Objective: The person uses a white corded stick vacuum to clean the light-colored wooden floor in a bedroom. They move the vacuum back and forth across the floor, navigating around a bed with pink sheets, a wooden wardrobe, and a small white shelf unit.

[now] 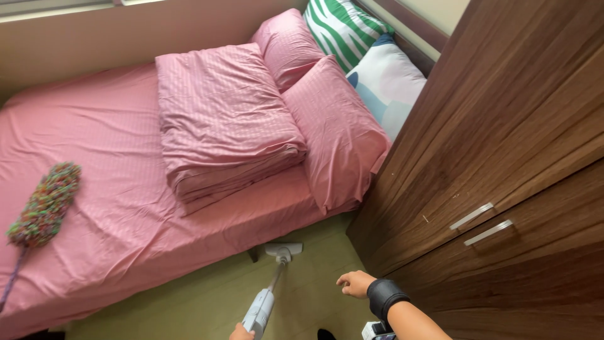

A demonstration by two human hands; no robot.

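My left hand (241,332) shows only at the bottom edge, closed on the body of a white and grey stick vacuum cleaner (261,310). Its tube runs up to a white floor head (283,250) that rests on the floor at the edge of the bed. My right hand (355,283), with a black band on the wrist, hangs over the floor to the right of the vacuum. It holds nothing and its fingers are loosely bent. It is close to the wooden wardrobe (503,157).
A bed with a pink sheet (94,145) carries a folded pink duvet (220,119), pink pillows (336,135), a green striped pillow (340,28) and a pale patterned one (390,82). A multicoloured duster (44,204) lies on the bed's left. The wardrobe has two metal handles (481,225). A narrow strip of greenish floor (189,302) lies between.
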